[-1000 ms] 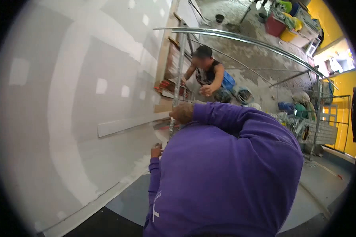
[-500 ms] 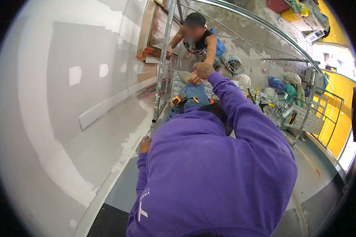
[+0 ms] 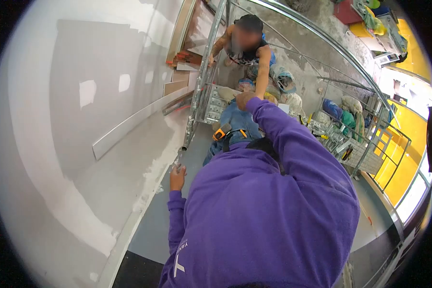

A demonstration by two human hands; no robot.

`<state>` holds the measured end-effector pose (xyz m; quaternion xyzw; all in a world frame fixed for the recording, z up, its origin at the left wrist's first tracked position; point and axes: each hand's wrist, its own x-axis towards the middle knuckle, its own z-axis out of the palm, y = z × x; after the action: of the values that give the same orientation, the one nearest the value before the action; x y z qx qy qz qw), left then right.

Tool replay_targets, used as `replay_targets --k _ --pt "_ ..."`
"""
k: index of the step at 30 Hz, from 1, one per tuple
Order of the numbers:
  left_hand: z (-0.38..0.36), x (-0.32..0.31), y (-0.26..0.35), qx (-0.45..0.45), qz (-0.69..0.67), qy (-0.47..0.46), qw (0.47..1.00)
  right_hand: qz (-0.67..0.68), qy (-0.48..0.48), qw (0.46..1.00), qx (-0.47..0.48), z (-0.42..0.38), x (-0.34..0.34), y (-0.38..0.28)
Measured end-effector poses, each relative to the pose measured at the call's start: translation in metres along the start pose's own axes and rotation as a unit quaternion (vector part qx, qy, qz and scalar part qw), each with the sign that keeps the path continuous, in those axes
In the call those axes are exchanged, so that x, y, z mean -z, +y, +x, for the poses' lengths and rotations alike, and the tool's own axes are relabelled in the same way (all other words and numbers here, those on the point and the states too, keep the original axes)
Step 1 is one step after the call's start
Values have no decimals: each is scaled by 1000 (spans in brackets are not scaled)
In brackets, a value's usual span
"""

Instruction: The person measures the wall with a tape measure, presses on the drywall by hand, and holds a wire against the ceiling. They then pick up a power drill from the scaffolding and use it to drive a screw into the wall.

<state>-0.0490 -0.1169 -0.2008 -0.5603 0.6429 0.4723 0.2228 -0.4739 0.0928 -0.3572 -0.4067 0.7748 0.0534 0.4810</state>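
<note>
My left hand (image 3: 177, 178) is at the lower left of the scaffold post's foot, beside the pale wall edge, fingers loosely bent and apart, with nothing visible in them. My right hand (image 3: 245, 100) is over the blue jeans (image 3: 237, 118) at the end of the stretched purple sleeve (image 3: 285, 120). Its fingers are hidden, and the forearm (image 3: 262, 79) of another person reaches down right behind it. Whether the two hands touch I cannot tell. An orange and black tape measure (image 3: 222, 132) hangs at the waist of the jeans.
Metal scaffold tubes (image 3: 193, 114) frame the other person (image 3: 247, 43). A perforated metal platform (image 3: 217, 103) lies below them. Tools and metal pieces (image 3: 337, 144) are at the right, near filled bags (image 3: 353, 113). A patched grey wall (image 3: 89, 57) and a long white strip (image 3: 134, 120) stand left.
My right hand has moved down and slightly left. My left hand has shifted clear of the torso and shows more fully. The other person's arm has shifted, and the view has moved slightly.
</note>
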Motion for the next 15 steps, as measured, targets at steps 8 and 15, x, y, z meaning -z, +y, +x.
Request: replay_targets --k 8,15 --pt "16 -13 -38 65 -51 -10 997 -22 -26 998 56 6 -19 9" --pt "8 -21 20 -41 -59 48 996 -27 70 979 191 30 -31 38"
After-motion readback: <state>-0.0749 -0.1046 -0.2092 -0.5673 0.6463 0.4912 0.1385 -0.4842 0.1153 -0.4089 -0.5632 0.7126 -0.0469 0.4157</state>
